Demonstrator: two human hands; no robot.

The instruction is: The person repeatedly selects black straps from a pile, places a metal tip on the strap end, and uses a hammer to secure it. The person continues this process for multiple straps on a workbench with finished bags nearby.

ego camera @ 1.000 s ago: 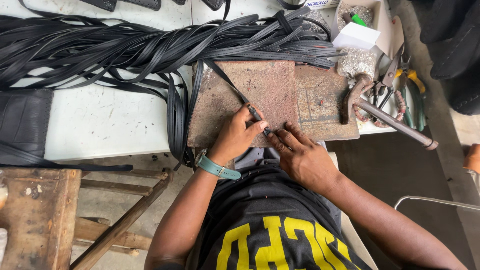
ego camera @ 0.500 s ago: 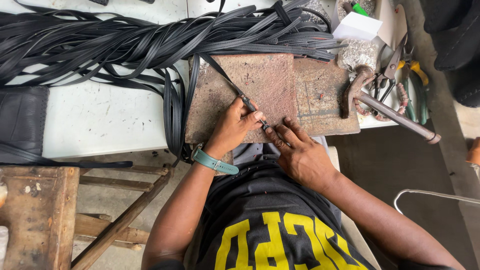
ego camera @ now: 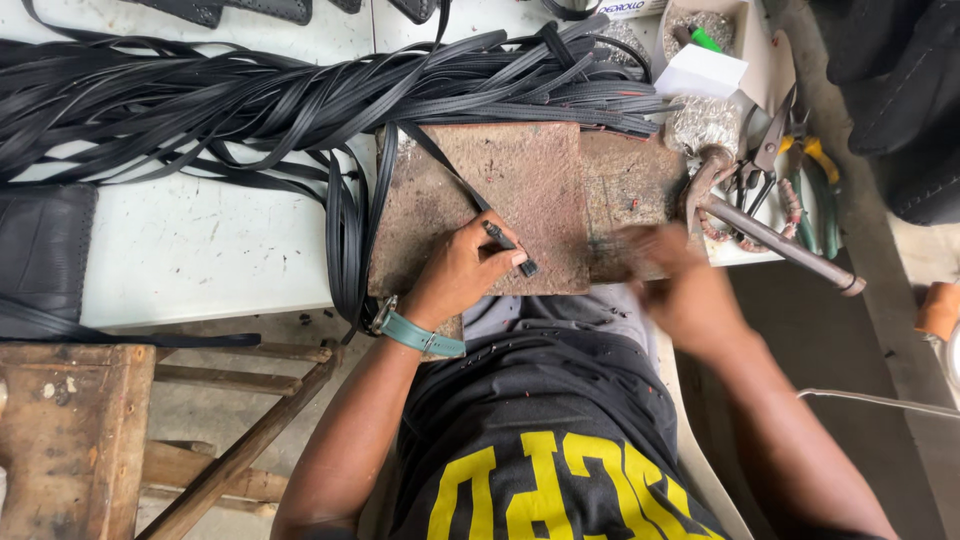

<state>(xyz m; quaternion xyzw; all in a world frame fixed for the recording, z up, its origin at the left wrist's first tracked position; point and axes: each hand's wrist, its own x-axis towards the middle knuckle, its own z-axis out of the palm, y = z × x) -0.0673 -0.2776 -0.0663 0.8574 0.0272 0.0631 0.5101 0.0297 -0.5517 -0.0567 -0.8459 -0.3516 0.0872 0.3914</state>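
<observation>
We note our left hand (ego camera: 460, 275) pinching a black strap (ego camera: 452, 172) flat against the brown board (ego camera: 530, 185) on the bench (ego camera: 200, 250), steadying it. Our right hand (ego camera: 675, 285) is blurred; its grip cannot be told.

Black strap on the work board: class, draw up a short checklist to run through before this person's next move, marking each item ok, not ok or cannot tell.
1. Black strap lies flat across the reddish work board: ok.
2. Left hand pins the strap end on the board: ok.
3. Small dark tool gripped in the left hand's fingers: ok; its type, cannot tell.
4. Right hand steady: not ok, it is motion-blurred near the board's right edge.
5. Hammer within reach, lying right of the board: ok.
6. Loose pile of straps kept off the working spot: ok.
</observation>
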